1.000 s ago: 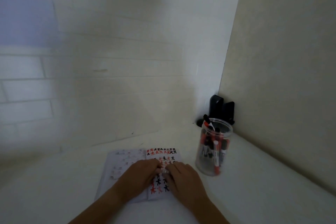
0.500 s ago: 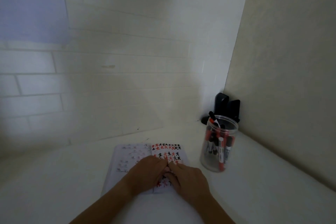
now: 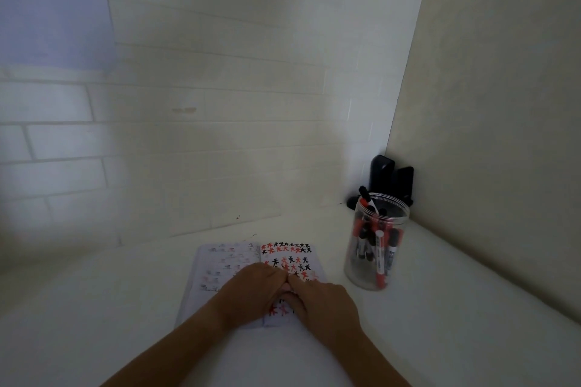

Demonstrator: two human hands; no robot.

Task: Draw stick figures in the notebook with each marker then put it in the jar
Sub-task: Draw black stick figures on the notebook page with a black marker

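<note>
Both hands, left hand [image 3: 251, 292] and right hand [image 3: 323, 302], meet with curled fingers over the open notebook [image 3: 283, 256] (what they hold is hidden), beside the jar [image 3: 375, 248] of light, slick markers [image 3: 379, 256], best pinched mid-barrel.

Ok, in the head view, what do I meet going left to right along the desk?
Left hand → right hand → jar of markers, with dark objects in the corner behind it.
</note>
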